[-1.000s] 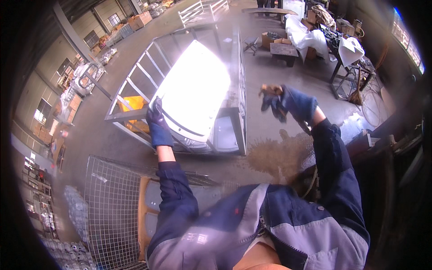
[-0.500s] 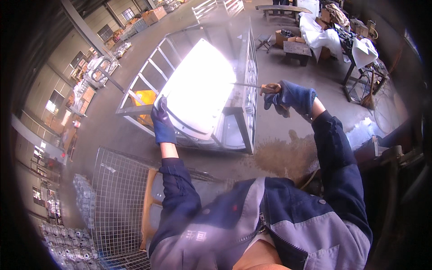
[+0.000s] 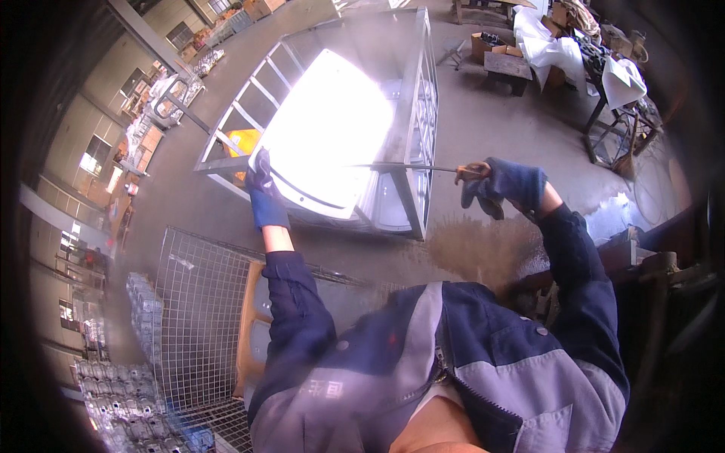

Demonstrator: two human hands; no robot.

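Observation:
A large pale panel point(image 3: 325, 136), its surface washed out by glare, leans tilted on a grey metal frame crate point(image 3: 417, 200). My left hand point(image 3: 266, 192), in a blue and dark work glove, grips the panel's lower left edge with the thumb over its face. In my gloved right hand point(image 3: 510, 185) is the brown handle of a long slim file point(image 3: 445, 168). The file points left across the crate's near right corner, and its far end lies over the panel in the glare. Whether it touches the panel I cannot tell.
Inside the crate's left side shows a yellow object point(image 3: 242, 141). Close on my left stands a wire mesh cage point(image 3: 200, 317) with grey parts, beside stacked metal castings point(image 3: 121, 400). A low bench point(image 3: 507, 68) and a cluttered table stand at the far right. A wet patch point(image 3: 472, 241) marks the floor.
My right hand has moved slightly right and lower in view with the file, which now crosses lower over the panel. My left hand still grips the panel's edge. The view has shifted a little.

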